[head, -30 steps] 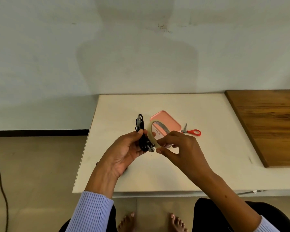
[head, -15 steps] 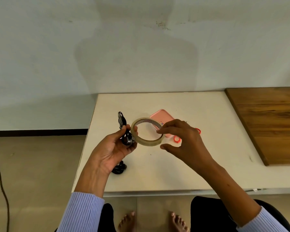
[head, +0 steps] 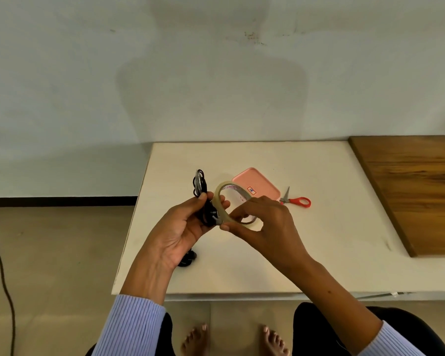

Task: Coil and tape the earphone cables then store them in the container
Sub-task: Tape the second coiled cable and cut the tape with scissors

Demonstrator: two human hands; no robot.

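Left hand [head: 180,227] grips the coiled earphone cable [head: 200,186] upright while right hand [head: 265,227] pinches the tape roll [head: 222,199] beside it.

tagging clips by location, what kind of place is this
Probably a plain indoor room with a makeshift work table, not a workshop: a bare white table against a blank wall, a wooden board beside it, tiled floor, and the seated person's bare feet.

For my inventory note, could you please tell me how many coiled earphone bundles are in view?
2. One coiled earphone bundle is held in the left hand; another black bundle lies on the white table, partly hidden under that hand. More may be hidden.
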